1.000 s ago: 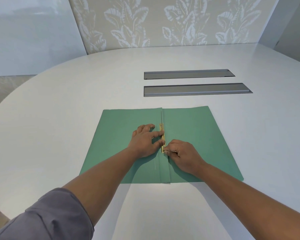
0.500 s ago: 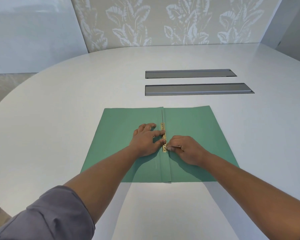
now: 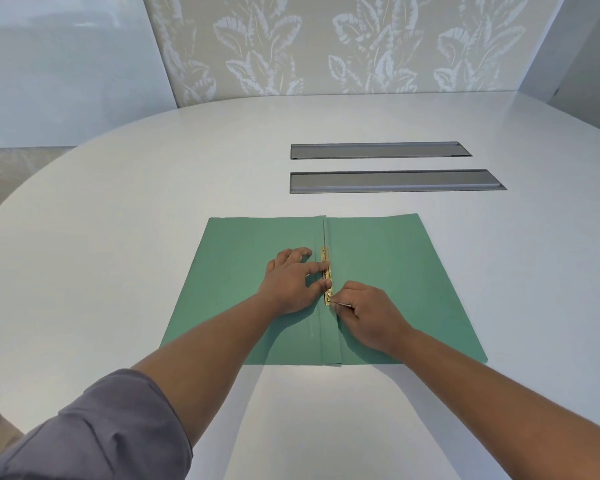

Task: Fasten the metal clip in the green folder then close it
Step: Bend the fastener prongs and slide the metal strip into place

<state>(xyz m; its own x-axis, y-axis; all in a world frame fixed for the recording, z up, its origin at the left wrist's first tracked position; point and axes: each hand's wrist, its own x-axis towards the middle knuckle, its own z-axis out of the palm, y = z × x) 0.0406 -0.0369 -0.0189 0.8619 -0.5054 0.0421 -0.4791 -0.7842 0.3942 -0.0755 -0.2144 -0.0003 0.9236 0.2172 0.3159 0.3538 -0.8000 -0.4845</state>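
Nearest the camera, a grey sleeve (image 3: 94, 431) covers the left upper arm and is cut off by the lower edge. Both bare forearms reach forward over a white rounded table (image 3: 125, 216). A green folder (image 3: 243, 271) lies open and flat on it, spine pointing away. The left hand (image 3: 293, 280) rests palm down on the left leaf, fingers loosely spread, fingertips pressing the brass metal clip (image 3: 326, 276) along the spine. The right hand (image 3: 364, 311) sits just right of the spine, fingers curled, pinching a thin metal prong at the clip's near end; the prong is too small to make out clearly. Farther on, two grey recessed slots (image 3: 392, 181) are set into the tabletop. Beyond stands a beige wall (image 3: 343, 46) with a pale leaf pattern, with plain white panels either side. No writing can be read.
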